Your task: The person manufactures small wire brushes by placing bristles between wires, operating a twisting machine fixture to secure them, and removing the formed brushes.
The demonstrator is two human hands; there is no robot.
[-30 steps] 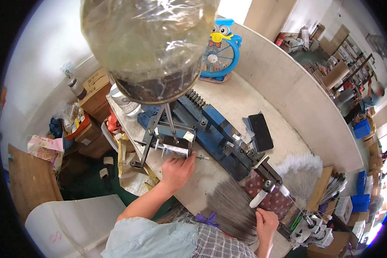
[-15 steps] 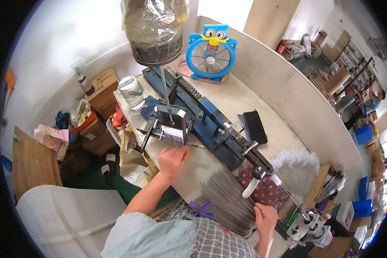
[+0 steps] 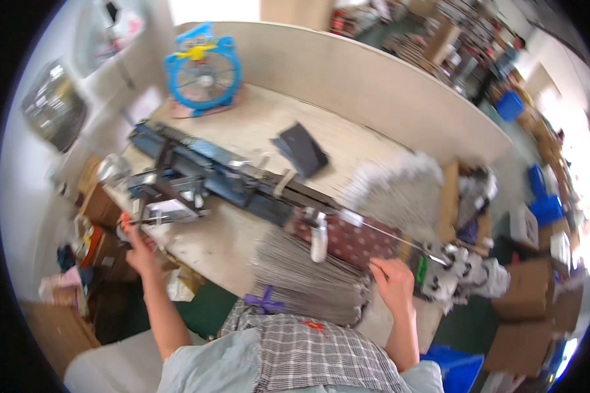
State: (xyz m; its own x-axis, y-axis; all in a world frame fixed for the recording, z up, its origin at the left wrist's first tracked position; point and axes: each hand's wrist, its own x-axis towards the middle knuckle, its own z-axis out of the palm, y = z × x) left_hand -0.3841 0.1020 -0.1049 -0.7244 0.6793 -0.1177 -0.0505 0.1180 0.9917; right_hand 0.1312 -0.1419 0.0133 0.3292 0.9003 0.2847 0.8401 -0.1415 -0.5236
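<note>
Blurrily, the left hand (image 3: 141, 252) sits centre-left, near a metal bracket (image 3: 170, 209). Lower right, the right hand (image 3: 396, 283) curls beside grey wires (image 3: 301, 275); I cannot tell either grip.

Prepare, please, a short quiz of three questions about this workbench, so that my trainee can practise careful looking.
1. True or false: in the picture, the fan stands to the left of the phone.
2. What colour is the bow by the wires?
a) green
b) purple
c) orange
3. Which hand is nearer to the dotted cushion?

Key:
1. True.
2. b) purple.
3. The right hand.
</note>
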